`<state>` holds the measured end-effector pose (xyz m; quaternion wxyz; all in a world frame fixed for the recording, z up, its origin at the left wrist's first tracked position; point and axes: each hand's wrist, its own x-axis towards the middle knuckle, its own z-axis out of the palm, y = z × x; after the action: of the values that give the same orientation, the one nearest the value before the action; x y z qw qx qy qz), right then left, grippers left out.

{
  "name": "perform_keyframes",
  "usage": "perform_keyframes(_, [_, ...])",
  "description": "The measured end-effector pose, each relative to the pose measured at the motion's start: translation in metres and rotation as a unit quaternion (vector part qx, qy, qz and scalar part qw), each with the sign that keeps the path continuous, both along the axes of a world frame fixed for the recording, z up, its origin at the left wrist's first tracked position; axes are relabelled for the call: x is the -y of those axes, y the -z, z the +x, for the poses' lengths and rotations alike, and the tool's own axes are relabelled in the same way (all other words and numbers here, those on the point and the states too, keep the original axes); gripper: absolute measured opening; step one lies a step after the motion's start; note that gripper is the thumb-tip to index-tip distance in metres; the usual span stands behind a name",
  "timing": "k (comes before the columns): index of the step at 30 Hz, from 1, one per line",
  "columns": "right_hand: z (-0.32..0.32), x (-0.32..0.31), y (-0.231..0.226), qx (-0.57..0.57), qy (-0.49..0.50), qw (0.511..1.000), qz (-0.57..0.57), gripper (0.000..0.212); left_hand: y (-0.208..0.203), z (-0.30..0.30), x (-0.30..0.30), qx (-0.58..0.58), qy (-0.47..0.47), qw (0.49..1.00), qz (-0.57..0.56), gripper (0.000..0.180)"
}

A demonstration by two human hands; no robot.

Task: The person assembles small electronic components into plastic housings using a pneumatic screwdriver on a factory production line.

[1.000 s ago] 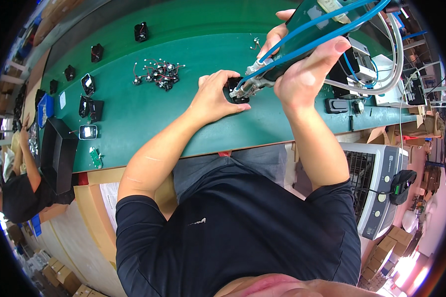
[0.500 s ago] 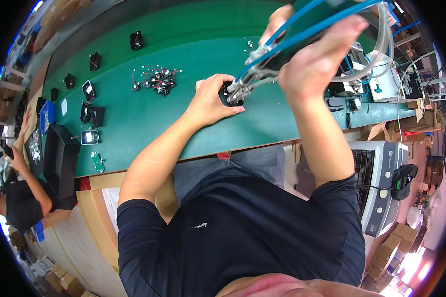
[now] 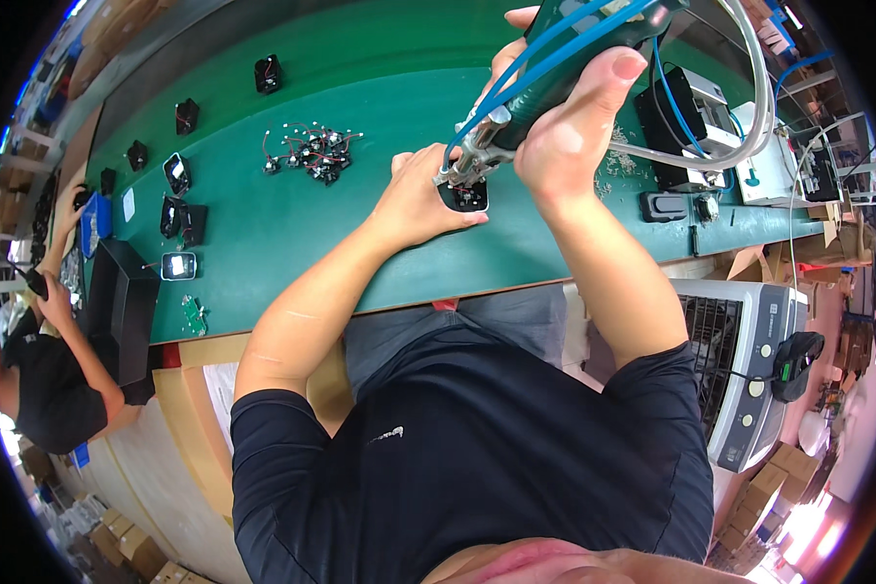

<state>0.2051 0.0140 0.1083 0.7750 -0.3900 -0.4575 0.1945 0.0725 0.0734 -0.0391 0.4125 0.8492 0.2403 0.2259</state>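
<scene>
On the green bench top, my left hand (image 3: 420, 200) is closed around a small black open-topped housing (image 3: 472, 199), thumb on the near side and fingers on the far side. Small dark parts show inside the housing. My right hand (image 3: 566, 146) grips a powered screwdriver (image 3: 563, 83) with blue hoses and a clear tube. Its metal nose (image 3: 477, 154) points down at the housing's far left corner, beside my left fingers. Whether the tip touches is hard to make out. Left of my hands lies a pile of small black parts with red wires (image 3: 319, 153).
Several black housings (image 3: 176, 173) stand along the bench's left side, near a green circuit board (image 3: 194, 316). A black bin (image 3: 125, 292) and blue bin (image 3: 94, 226) are farther left, beside a co-worker (image 3: 58, 389). Scattered screws (image 3: 623, 173) and a black machine (image 3: 679, 117) are at right.
The screwdriver and my right hand have shifted left, and the nose has moved from over the housing's middle to its far left corner. More of the housing's inside shows. The co-worker's arms have moved.
</scene>
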Motion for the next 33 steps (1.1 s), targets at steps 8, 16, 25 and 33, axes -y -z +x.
perform_keyframes(8, [0.01,-0.001,0.022,0.011,-0.009,1.0,-0.007,0.077,0.0,0.001,-0.001,0.027,0.026,0.999,0.013,0.079])
perform_keyframes(16, [0.011,-0.001,0.02,0.011,-0.019,1.0,-0.004,0.081,0.004,0.001,-0.002,0.032,0.016,0.999,0.004,0.08])
perform_keyframes(25, [-0.003,0.007,0.017,0.03,0.027,0.997,-0.065,0.108,-0.007,-0.003,0.004,0.028,-0.012,0.998,0.054,0.078])
perform_keyframes(33, [0.024,-0.003,-0.027,0.024,0.071,0.997,0.004,0.088,-0.008,-0.001,0.008,-0.035,-0.015,0.996,0.08,0.078])
